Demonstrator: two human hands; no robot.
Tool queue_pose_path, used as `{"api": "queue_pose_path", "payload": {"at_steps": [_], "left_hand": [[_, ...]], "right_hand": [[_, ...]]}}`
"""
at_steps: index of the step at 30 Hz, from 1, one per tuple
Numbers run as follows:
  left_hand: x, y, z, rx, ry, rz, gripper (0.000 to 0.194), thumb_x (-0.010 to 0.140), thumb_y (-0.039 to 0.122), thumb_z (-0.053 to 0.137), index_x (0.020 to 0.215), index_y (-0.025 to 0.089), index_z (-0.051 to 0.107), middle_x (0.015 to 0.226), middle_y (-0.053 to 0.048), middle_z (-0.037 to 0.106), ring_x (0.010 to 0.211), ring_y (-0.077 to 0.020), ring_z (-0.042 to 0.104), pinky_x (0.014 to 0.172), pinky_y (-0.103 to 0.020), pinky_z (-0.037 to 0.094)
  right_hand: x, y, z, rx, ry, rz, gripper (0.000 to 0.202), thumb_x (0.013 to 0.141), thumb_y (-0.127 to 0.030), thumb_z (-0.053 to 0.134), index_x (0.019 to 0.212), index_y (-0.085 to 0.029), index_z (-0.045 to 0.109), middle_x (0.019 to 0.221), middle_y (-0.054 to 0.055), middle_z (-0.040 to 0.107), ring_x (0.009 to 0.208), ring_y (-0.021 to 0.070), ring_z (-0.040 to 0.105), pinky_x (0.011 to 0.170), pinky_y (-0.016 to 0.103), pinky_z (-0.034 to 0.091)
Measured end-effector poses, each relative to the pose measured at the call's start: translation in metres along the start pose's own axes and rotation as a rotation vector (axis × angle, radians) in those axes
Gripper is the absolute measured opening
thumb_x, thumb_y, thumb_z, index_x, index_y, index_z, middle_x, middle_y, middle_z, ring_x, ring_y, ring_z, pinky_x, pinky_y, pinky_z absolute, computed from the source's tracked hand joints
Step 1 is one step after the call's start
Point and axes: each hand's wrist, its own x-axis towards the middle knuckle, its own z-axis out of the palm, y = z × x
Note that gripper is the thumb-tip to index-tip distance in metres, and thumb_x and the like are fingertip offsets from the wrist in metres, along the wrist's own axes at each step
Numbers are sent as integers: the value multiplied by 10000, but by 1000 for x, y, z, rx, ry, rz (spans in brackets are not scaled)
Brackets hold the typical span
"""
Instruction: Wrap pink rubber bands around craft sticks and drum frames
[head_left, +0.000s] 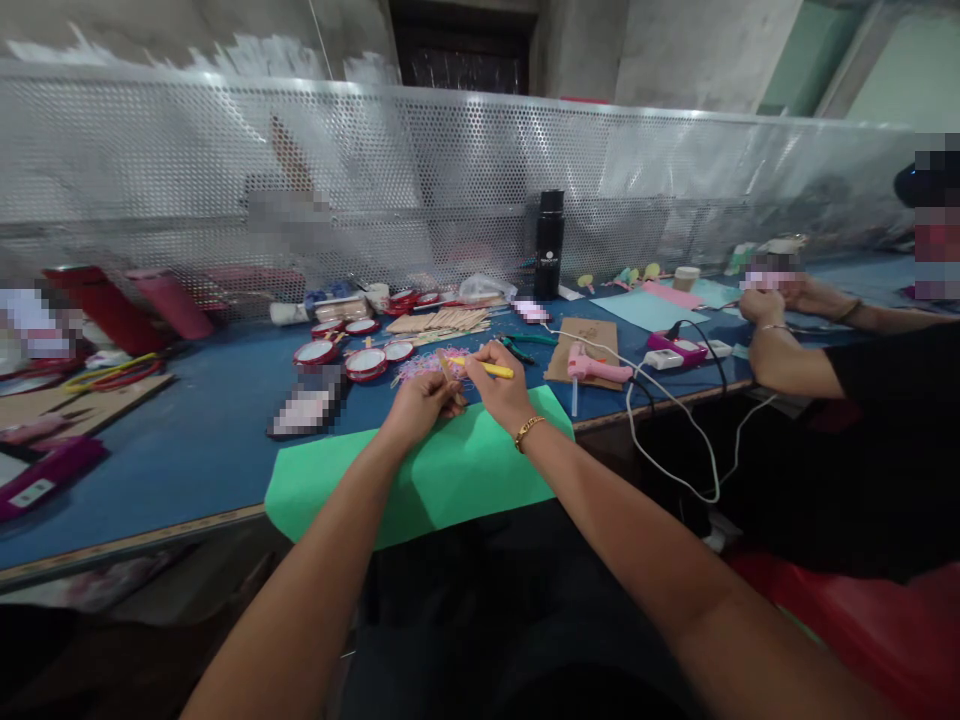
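Over the front edge of the table lies a green sheet, with both my hands above its upper part. My left hand is closed on a flat wooden craft stick that points up and away. My right hand grips a yellow pen, its tip close to the stick; whether they touch I cannot tell. Just behind my hands is a heap of thin coloured strands. White discs with red rims stand left of it, and more wooden sticks are piled behind.
At right, a pink glue gun rests on cardboard, beside pliers and a looping white cable. A black bottle stands by the perforated metal screen. A co-worker's hands are farther right. Red bottle at left.
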Motion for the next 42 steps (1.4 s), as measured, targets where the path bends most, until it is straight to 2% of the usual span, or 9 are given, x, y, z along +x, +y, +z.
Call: {"api": "queue_pose_path", "payload": {"at_steps": [4,9,15,20,31,42], "left_hand": [[-1,2,0,5,-7,8,441,727,591,761,666,171,641,581,-34,667,517,-142,607,540,-260,508],[0,1,0,11,6,-8,424,719,579,773,686,173,658,620,-38,690,529,-142,616,553,-267,523],[1,0,0,11,-7,6,448,713,603,766,668,174,646,597,-34,683,529,-143,616,547,-260,522],[0,0,1,-14,24,-18,431,692,576,792,690,168,655,619,-36,695,524,-133,617,541,-250,519],[0,3,1,-24,-2,9,489,677,634,787,653,168,639,560,-33,655,495,-129,586,523,-253,502],[-1,3,1,-13,0,20,468,708,615,771,663,170,633,571,-33,658,507,-131,592,533,-256,506]], "right_hand": [[0,-2,0,-30,-39,-47,201,852,-353,588,696,-240,533,685,-24,602,701,152,563,682,279,465],[0,-1,-1,-4,22,3,196,854,-372,578,721,-237,526,681,-26,593,649,148,549,647,284,453],[0,-3,-1,-63,-41,-44,213,863,-380,572,714,-236,526,708,-19,603,700,150,560,696,284,462],[0,0,-1,-36,15,19,198,869,-374,561,734,-236,517,697,-22,598,677,150,556,664,283,458],[-1,-8,-2,-61,-27,-95,197,862,-356,579,708,-240,534,718,-15,609,709,160,563,709,298,467],[-1,-3,-1,-67,-47,-68,187,867,-371,575,734,-245,537,740,-13,620,716,161,575,708,299,472]]}}
